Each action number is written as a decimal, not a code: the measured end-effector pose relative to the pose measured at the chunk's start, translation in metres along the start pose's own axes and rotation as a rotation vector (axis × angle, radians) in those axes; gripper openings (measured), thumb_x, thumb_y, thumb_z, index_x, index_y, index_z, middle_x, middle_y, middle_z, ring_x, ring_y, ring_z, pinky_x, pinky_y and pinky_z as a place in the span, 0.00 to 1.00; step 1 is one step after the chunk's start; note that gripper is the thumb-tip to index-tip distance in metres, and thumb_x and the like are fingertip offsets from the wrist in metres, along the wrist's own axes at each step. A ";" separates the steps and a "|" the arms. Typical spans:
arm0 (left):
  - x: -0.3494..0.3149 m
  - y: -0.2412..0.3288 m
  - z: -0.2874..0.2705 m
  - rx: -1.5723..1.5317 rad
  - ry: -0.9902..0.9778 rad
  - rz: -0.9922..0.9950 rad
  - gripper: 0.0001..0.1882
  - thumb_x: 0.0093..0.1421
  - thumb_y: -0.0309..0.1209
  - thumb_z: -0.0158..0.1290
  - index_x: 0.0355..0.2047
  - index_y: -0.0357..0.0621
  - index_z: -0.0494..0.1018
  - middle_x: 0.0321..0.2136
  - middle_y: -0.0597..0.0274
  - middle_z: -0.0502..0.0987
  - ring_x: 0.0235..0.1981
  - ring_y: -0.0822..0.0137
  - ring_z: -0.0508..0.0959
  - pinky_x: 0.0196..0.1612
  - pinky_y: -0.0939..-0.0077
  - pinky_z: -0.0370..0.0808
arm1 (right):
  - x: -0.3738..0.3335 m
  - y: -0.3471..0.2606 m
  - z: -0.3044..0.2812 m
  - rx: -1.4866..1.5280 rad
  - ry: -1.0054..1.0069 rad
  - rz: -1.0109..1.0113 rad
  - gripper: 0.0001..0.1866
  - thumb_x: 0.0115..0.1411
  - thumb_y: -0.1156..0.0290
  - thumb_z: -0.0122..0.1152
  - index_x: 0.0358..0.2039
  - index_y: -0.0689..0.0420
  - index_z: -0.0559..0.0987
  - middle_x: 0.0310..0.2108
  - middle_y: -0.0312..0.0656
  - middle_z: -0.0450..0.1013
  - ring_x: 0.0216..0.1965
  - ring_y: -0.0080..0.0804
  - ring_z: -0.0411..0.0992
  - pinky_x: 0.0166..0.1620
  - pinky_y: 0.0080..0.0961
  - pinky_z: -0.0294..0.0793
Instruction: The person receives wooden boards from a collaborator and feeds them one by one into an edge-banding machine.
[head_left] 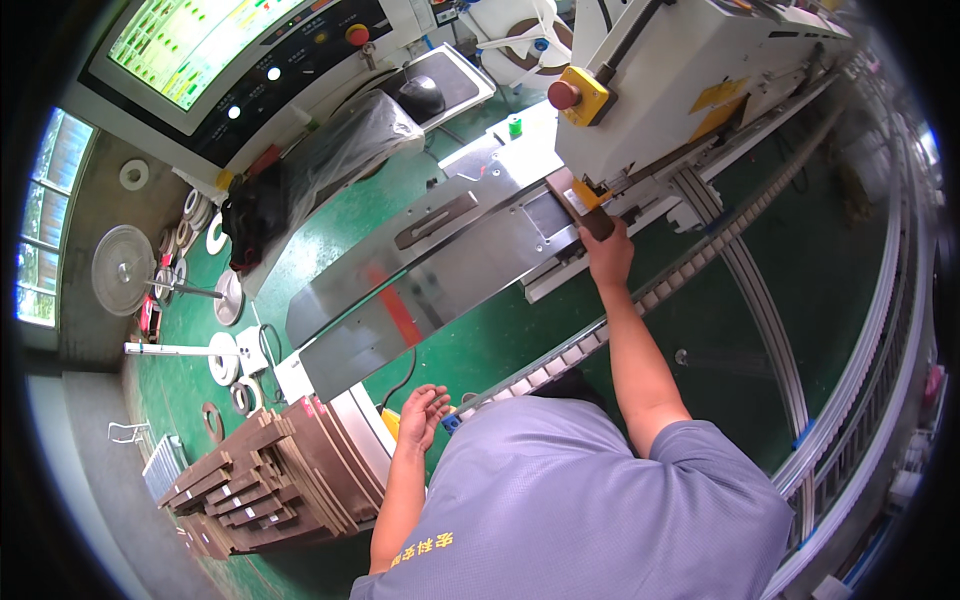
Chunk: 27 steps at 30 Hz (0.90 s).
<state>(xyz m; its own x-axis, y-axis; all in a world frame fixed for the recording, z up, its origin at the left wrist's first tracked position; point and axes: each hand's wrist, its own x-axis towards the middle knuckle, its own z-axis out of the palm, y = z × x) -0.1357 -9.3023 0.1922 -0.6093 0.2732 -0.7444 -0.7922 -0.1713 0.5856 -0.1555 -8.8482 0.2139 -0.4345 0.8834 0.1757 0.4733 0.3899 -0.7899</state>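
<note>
My right hand [608, 252] is closed around the end of a brown board [596, 224] at the machine's infeed. The board's far part lies beneath a yellow guard [590, 193] on the white machine [640, 110], so its full length is hidden. Beside it runs a long steel work table [450, 270] with a slot and a red stripe. My left hand [424, 414] hangs low in front of my body, near the table's near end. Its fingers are loosely bent and a little apart, and I see nothing in them.
Stacked brown boards [290, 480] stand at the lower left. A roller rail [570, 355] curves past my right side. A control panel with a lit screen [190, 50] stands at the upper left, and a red stop button [565, 95] sits on the machine. Tape rolls [222, 355] lie on the green floor.
</note>
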 end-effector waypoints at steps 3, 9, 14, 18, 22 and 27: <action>0.004 -0.004 0.013 0.045 0.029 0.007 0.07 0.66 0.28 0.49 0.43 0.43 0.70 0.41 0.56 0.79 0.39 0.65 0.79 0.40 0.73 0.78 | 0.031 0.016 -0.012 -0.005 0.013 -0.013 0.25 0.49 0.59 0.72 0.43 0.62 0.76 0.35 0.56 0.78 0.39 0.55 0.77 0.41 0.41 0.76; 0.002 -0.018 0.015 0.066 0.158 0.077 0.09 0.65 0.28 0.51 0.44 0.42 0.71 0.38 0.58 0.80 0.37 0.70 0.79 0.37 0.80 0.75 | 0.088 0.045 -0.017 -0.065 -0.038 -0.133 0.26 0.52 0.56 0.69 0.45 0.61 0.76 0.38 0.55 0.77 0.41 0.55 0.77 0.43 0.43 0.76; -0.007 -0.018 0.032 0.093 0.215 0.164 0.15 0.61 0.30 0.56 0.46 0.38 0.72 0.36 0.59 0.79 0.36 0.70 0.79 0.38 0.79 0.74 | 0.173 0.146 -0.006 -0.058 -0.229 -0.378 0.18 0.62 0.67 0.56 0.51 0.60 0.76 0.49 0.51 0.74 0.49 0.43 0.74 0.49 0.36 0.74; 0.014 -0.022 0.015 -0.079 0.193 0.295 0.13 0.60 0.31 0.56 0.44 0.39 0.72 0.35 0.62 0.78 0.33 0.70 0.78 0.35 0.76 0.75 | 0.288 0.247 -0.060 -0.532 -0.089 -1.353 0.29 0.58 0.73 0.60 0.61 0.60 0.68 0.61 0.51 0.64 0.47 0.39 0.73 0.42 0.30 0.75; -0.010 -0.064 -0.075 -0.076 0.540 0.411 0.16 0.59 0.32 0.56 0.45 0.40 0.71 0.34 0.61 0.78 0.33 0.70 0.78 0.34 0.76 0.75 | 0.235 0.173 -0.037 -0.292 -0.230 -0.624 0.26 0.58 0.74 0.60 0.58 0.62 0.70 0.55 0.52 0.67 0.45 0.41 0.73 0.44 0.33 0.75; -0.013 -0.107 -0.312 0.158 1.304 0.544 0.19 0.54 0.31 0.58 0.46 0.40 0.69 0.35 0.52 0.79 0.39 0.53 0.79 0.44 0.61 0.74 | 0.075 0.064 -0.060 -0.211 -0.202 -0.616 0.23 0.58 0.75 0.59 0.55 0.64 0.71 0.47 0.53 0.70 0.42 0.43 0.73 0.45 0.36 0.74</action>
<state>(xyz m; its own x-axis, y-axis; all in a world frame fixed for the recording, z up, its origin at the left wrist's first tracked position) -0.0531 -9.5825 0.0393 -0.4937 -0.8605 -0.1257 -0.4943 0.1588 0.8547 -0.1119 -8.7417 0.2117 -0.7974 0.4262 0.4272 0.2241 0.8665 -0.4461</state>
